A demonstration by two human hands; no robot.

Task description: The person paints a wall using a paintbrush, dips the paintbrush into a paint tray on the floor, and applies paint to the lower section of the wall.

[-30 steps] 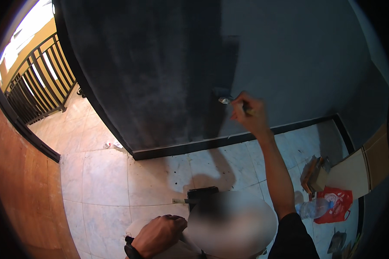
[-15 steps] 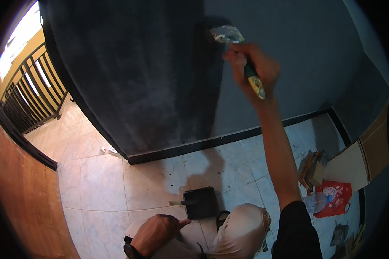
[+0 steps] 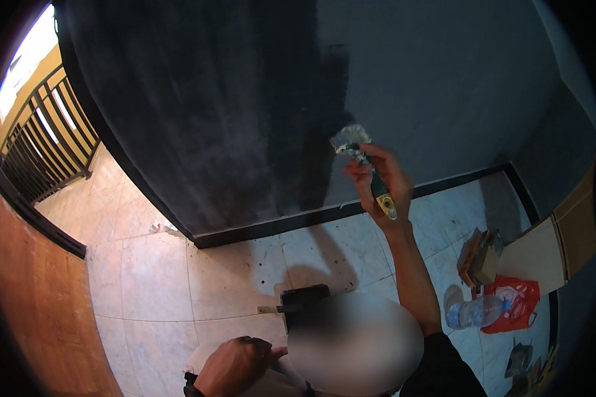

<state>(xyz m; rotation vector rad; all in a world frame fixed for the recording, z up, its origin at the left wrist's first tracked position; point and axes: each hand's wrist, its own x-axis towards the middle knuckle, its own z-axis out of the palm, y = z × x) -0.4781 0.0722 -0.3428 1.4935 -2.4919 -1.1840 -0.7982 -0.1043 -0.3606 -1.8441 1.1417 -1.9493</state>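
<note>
My right hand (image 3: 385,178) is closed around a paintbrush (image 3: 382,195) with a dark green handle and a yellow end. Dried pale paint crusts the brush's metal band, and its bristles are hard to make out against the wall. The head of the brush is at the border between the wet, near-black paint (image 3: 291,99) and the dull grey wall (image 3: 437,86). My left hand (image 3: 235,366) rests on my left knee, thumb stretched out and apart, other fingers mostly hidden. Just beyond my knees, a black tray (image 3: 304,296) lies on the floor, partly covered by a blurred oval.
On the right, a clear plastic bottle (image 3: 473,312) lies beside a red bag (image 3: 518,301). Near them are small boxes (image 3: 482,261) and cardboard (image 3: 540,248). A black baseboard (image 3: 271,228) edges the wall's foot. At left are a doorway, a railing (image 3: 49,135) and a wooden door (image 3: 33,284).
My right hand and the paintbrush have moved down the wall. A fresh dark strip shows where the brush was. My left hand has shifted slightly downward, and a blurred oval covers my right knee.
</note>
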